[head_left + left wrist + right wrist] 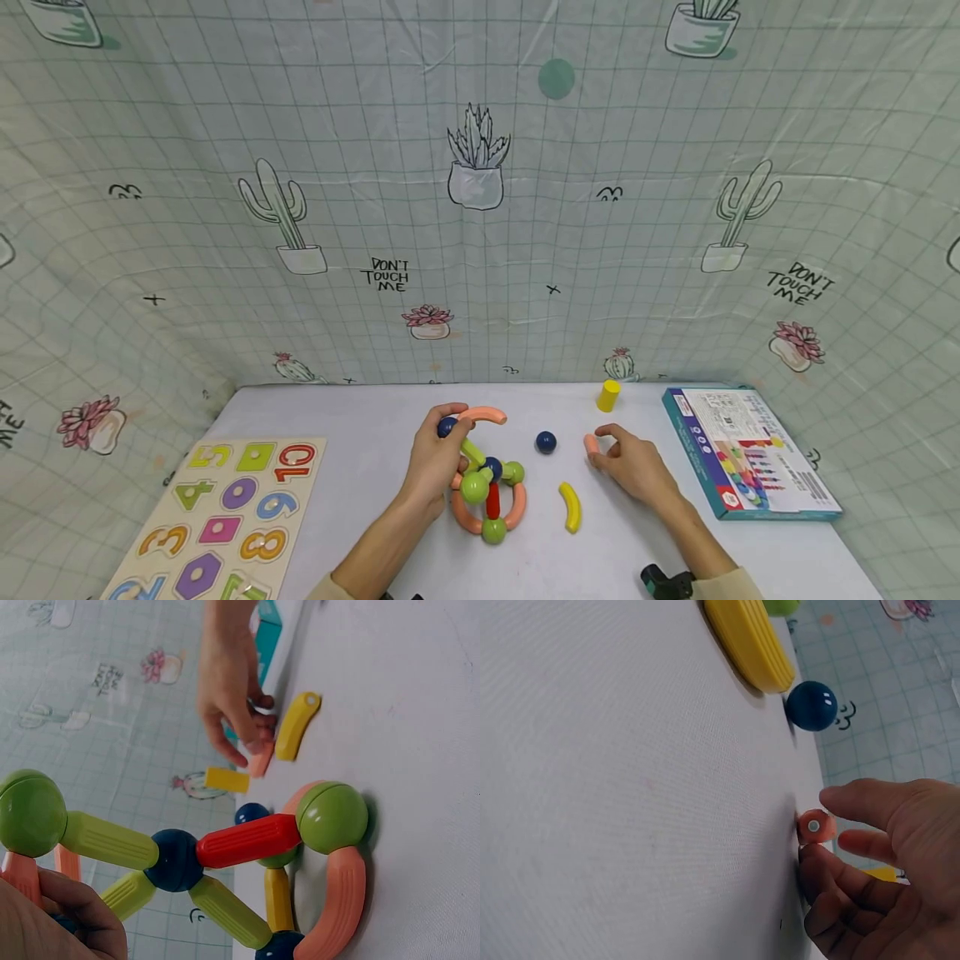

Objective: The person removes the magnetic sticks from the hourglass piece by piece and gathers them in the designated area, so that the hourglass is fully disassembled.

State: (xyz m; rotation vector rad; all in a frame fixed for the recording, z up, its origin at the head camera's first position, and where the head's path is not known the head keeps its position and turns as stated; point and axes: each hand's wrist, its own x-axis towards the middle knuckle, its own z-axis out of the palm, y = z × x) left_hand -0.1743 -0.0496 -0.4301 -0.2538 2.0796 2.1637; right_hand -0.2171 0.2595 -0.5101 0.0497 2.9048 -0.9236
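My left hand (435, 462) grips a blue ball (447, 427) at the upper part of a build of balls and magnetic sticks. From that ball a curved pink stick (486, 414) juts out. The build has a red stick (247, 841), green sticks (109, 840) and a green ball (332, 817) low at the table. A pink ring of curved sticks (517, 507) forms its base. My right hand (637, 467) has thumb and fingers around a pink stick (816, 826) close over the table, its metal-dotted end showing.
A loose blue ball (546, 442), a curved yellow stick (571, 507) and a yellow cylinder (608, 396) lie on the white table. At the left is a number puzzle board (303, 492); at the right, a flat toy box (795, 467). A patterned cloth (480, 250) hangs behind.
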